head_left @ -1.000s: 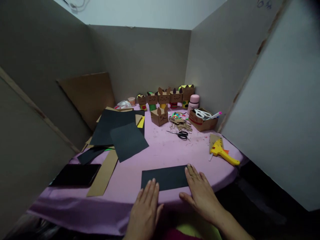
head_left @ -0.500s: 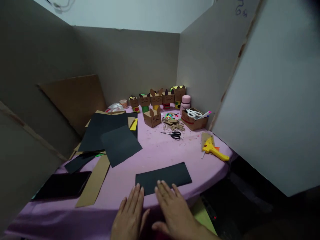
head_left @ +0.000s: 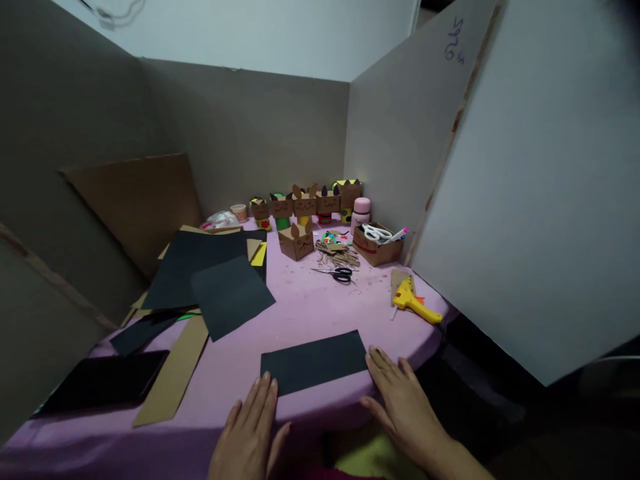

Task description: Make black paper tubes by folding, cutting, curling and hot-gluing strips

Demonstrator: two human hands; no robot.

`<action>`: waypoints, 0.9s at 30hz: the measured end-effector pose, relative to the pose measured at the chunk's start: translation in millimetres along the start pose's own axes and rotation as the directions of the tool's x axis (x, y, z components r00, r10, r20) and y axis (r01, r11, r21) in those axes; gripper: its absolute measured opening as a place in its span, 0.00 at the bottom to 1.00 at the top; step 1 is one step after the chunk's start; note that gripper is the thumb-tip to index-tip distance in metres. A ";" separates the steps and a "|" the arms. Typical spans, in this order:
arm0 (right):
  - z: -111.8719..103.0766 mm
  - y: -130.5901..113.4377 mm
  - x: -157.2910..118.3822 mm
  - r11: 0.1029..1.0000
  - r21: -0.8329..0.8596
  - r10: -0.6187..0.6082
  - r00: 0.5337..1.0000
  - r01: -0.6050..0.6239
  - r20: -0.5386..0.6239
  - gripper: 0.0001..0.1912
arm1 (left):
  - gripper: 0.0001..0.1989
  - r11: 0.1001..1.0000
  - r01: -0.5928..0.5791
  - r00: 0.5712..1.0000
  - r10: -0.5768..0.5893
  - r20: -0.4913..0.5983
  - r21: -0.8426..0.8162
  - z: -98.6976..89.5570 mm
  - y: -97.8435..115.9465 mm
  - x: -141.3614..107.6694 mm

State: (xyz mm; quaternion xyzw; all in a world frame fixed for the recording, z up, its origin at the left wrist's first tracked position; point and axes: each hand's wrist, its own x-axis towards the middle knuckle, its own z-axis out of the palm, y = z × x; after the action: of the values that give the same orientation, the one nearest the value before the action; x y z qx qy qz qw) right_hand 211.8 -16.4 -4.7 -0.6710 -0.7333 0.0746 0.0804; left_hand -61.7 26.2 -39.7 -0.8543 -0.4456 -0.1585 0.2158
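Note:
A black rectangle of paper (head_left: 314, 362) lies flat near the front edge of the table, slightly slanted. My left hand (head_left: 249, 427) rests with its fingers stretched out, the tips on the lower left corner of the paper. At the paper's right end, my right hand (head_left: 400, 400) lies with fingers extended, its tips at the short edge. Neither hand grasps anything. Black scissors (head_left: 341, 275) lie beyond the paper. To the right, a yellow glue gun (head_left: 415, 303) rests partly on a piece of cardboard.
Larger black sheets (head_left: 233, 297), a cardboard strip (head_left: 175, 377) and a dark tablet-like slab (head_left: 105, 381) lie at left. Behind are cardboard scraps (head_left: 336, 253), a cat-faced box (head_left: 296, 241), several similar figures, a pink bottle (head_left: 361, 212) and a box (head_left: 377, 250) holding white scissors. Panels enclose the table.
My right hand has slid right, from the paper's lower middle to its right end. My left hand stays at the left corner. The camera view has turned slightly right.

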 end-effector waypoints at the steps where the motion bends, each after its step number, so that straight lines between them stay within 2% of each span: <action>1: -2.3 -3.7 3.6 1.000 0.020 -0.001 1.000 0.001 -0.025 0.32 | 0.21 1.000 0.000 1.000 0.000 0.006 -0.005 -1.8 0.8 4.8; 4: -8.2 -24.7 22.0 0.993 0.100 -0.046 0.995 0.054 -0.085 0.30 | 0.21 1.000 0.020 1.000 -0.020 0.007 -0.024 -5.9 11.1 29.1; 6: -9.0 -43.1 38.2 0.977 0.172 -0.116 0.990 0.129 -0.082 0.29 | 0.22 0.998 0.027 0.999 -0.025 0.023 -0.054 -4.6 22.1 48.2; 9: -4.1 -63.3 58.9 0.950 0.235 -0.204 0.979 0.205 -0.028 0.29 | 0.24 0.995 0.027 0.986 -0.011 0.165 -0.094 3.0 34.6 68.1; 11: 0.4 -65.5 66.1 0.949 0.222 -0.232 0.973 0.225 0.009 0.31 | 0.25 0.991 0.058 0.962 -0.024 0.271 -0.118 8.0 36.2 72.6; 14: 3.9 -53.9 66.6 0.961 0.192 -0.213 0.975 0.199 0.056 0.36 | 0.27 0.983 0.132 0.934 -0.080 0.348 -0.129 10.3 30.8 71.0; 17: 3.1 -35.0 60.5 0.979 0.168 -0.128 0.989 0.114 0.070 0.37 | 0.30 0.973 0.193 0.930 -0.141 0.340 -0.124 7.6 21.9 66.4; 19: 1.7 -22.9 55.5 0.990 0.135 -0.053 0.997 0.046 0.050 0.36 | 0.33 0.966 0.230 0.925 -0.180 0.334 -0.117 4.4 14.8 62.9; 22: -0.5 -7.7 49.0 0.997 0.071 0.043 0.999 -0.044 0.018 0.34 | 0.35 0.954 0.290 0.896 -0.243 0.371 -0.076 -1.7 1.3 56.2; 27: -2.8 3.0 43.2 0.994 0.024 0.105 0.994 -0.105 -0.001 0.32 | 0.34 0.935 0.354 0.862 -0.313 0.398 -0.031 -9.7 -14.9 44.6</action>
State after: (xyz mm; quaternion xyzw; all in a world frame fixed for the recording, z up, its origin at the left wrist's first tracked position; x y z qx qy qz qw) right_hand 211.6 26.9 -1.9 -0.7076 -0.6961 0.0867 0.0855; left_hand -50.2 59.8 -7.4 -0.7884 -0.6116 -0.0443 0.0486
